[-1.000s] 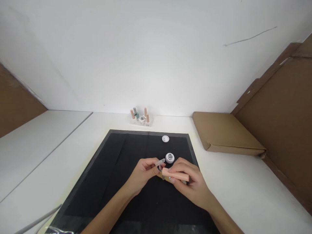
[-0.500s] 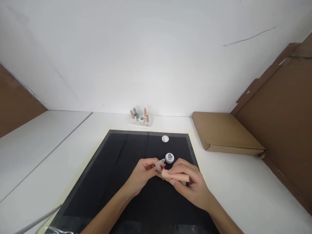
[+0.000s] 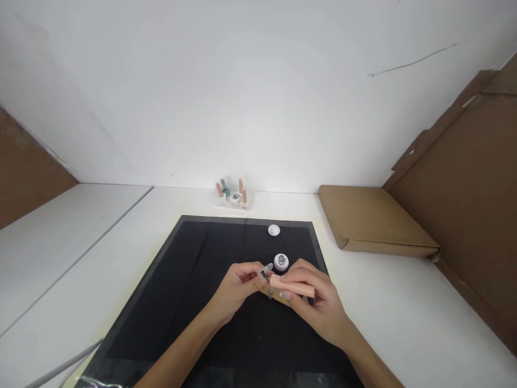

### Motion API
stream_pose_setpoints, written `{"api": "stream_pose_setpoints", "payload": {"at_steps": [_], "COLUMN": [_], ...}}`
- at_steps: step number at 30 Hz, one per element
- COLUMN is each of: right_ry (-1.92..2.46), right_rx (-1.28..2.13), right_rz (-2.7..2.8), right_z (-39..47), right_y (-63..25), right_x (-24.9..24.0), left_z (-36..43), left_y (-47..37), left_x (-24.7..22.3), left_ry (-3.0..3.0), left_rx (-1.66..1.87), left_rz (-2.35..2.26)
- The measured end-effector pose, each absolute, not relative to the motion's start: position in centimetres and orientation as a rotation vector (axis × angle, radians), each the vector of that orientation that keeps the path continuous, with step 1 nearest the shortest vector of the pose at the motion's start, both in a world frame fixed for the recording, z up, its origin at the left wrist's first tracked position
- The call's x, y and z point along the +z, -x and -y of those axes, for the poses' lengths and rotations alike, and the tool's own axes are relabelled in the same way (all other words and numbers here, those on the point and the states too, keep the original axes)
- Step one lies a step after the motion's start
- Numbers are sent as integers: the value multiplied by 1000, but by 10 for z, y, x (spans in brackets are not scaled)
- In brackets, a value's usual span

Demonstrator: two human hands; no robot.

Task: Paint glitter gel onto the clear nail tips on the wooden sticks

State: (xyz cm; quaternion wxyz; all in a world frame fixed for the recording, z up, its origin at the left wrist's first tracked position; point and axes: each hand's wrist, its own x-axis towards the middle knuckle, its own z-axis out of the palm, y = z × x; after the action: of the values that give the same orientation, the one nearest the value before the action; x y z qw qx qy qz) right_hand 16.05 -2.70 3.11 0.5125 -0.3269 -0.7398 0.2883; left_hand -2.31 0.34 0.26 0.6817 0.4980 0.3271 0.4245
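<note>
My right hand (image 3: 313,299) is closed on the peach cap of a nail polish brush (image 3: 297,286). Its dark tip rests on or right beside a translucent false nail (image 3: 266,268), which carries a dark patch. My left hand (image 3: 242,283) pinches a tan strip (image 3: 278,296) near the end where that nail sits. Other small nail tips seem to be along the strip, partly covered by my right fingers. Just beyond the hands stands an open white jar (image 3: 281,262) with silvery glitter inside. Farther back lies its white lid (image 3: 273,230).
A black mat (image 3: 226,242) lies under the hands on the white table (image 3: 404,302). Behind it, a clear tray (image 3: 251,202) holds several polish bottles. A flat brown cardboard box (image 3: 375,218) is at the right, and a white wall rises behind.
The brush tip has moved up from the base of the false nail onto its middle. The cap has shifted slightly to the right. Both arms have hardly moved.
</note>
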Motion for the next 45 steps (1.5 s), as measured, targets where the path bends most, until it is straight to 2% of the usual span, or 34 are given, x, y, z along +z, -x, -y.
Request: {"api": "stream_pose_setpoints", "payload": {"at_steps": [18, 27, 37, 45], "right_ry": [742, 1055, 1357, 1421], "right_rx": [746, 582, 720, 850], "right_rz": [1782, 1409, 1604, 1422], "right_z": [26, 13, -8, -15], "right_y": [-164, -174, -175, -178], "right_x": [32, 19, 3, -9], "left_z": [-4, -4, -6, -6], "left_y": [24, 25, 24, 23], "left_x": [-2, -2, -3, 0], "left_ry": [-1054, -1025, -1036, -1062], "left_rx": [984, 1009, 1025, 1031], "left_rz": [-750, -824, -835, -866]}}
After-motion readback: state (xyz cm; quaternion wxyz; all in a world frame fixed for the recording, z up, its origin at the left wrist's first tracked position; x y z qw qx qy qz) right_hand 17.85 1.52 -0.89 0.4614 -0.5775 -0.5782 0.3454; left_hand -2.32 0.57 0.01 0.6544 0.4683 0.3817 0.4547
